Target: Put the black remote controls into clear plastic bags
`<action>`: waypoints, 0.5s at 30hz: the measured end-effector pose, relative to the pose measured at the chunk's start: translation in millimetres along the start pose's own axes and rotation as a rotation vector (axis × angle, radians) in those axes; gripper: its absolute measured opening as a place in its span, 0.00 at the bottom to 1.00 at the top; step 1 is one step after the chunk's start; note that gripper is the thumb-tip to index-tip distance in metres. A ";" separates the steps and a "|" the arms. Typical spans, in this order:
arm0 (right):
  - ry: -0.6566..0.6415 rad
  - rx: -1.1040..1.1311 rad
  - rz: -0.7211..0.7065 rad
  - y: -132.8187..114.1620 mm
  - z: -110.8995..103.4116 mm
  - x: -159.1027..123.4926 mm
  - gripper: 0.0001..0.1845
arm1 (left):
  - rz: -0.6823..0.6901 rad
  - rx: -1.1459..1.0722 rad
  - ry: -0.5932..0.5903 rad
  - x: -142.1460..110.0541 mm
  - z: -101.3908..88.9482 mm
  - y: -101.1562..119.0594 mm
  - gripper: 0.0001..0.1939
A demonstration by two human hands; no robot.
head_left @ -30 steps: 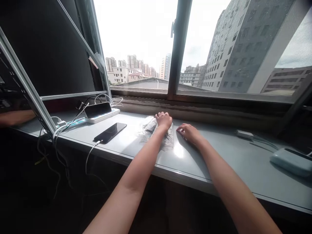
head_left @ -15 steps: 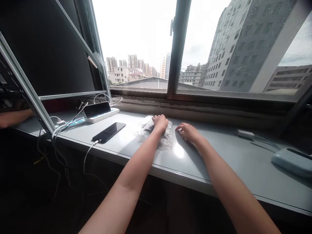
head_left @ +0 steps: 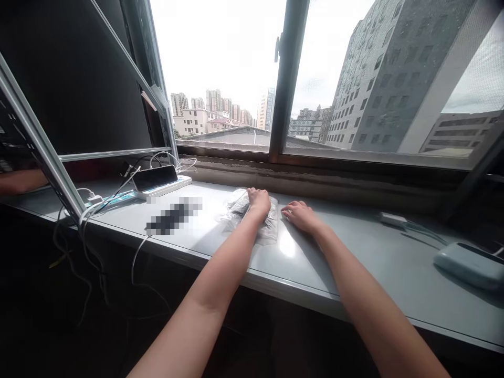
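Observation:
A clear plastic bag [head_left: 237, 209] with something dark inside lies on the grey windowsill ledge [head_left: 354, 262] below the window. My left hand [head_left: 260, 202] rests on top of the bag with its fingers curled down onto the plastic. Just to the right of the bag, my right hand [head_left: 298, 215] lies on the ledge, fingers bent and tips touching the surface at the bag's edge. What the bag holds I cannot make out.
A dark phone [head_left: 173, 215] on a white cable lies left of the bag. Behind it a second phone [head_left: 154, 177] rests on a power strip [head_left: 165, 188] with tangled cables. A pale blue case [head_left: 468, 264] and white charger [head_left: 391, 219] sit far right. Another person's arm [head_left: 19, 181] shows at far left.
My left hand has drawn back a little toward me along the bag and curled more tightly. My right hand has barely shifted.

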State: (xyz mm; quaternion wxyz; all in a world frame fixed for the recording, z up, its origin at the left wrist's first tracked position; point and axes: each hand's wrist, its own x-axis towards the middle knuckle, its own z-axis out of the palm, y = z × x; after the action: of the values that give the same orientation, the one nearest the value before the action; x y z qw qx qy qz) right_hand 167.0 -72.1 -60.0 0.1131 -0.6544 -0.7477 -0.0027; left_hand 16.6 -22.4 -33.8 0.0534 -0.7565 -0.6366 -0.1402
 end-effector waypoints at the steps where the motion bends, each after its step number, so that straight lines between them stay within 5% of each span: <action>1: -0.005 -0.002 0.019 -1.6 0.7 0.4 0.22 | 0.019 0.027 -0.012 -0.7 -0.7 0.3 0.17; 9: -0.137 0.140 0.106 -17.6 4.2 3.9 0.32 | 0.061 -0.002 -0.182 -4.5 -5.1 11.7 0.17; 15: -0.009 0.500 0.138 -6.9 5.1 7.9 0.22 | 0.046 -0.347 -0.038 -12.7 4.6 25.6 0.11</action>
State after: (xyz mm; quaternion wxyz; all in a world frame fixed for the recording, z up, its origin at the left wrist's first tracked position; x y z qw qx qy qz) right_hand 158.5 -64.7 -62.6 0.2678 -0.6557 -0.6791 0.1928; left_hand 40.4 -38.0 -39.3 -0.0869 -0.7712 -0.5862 -0.2327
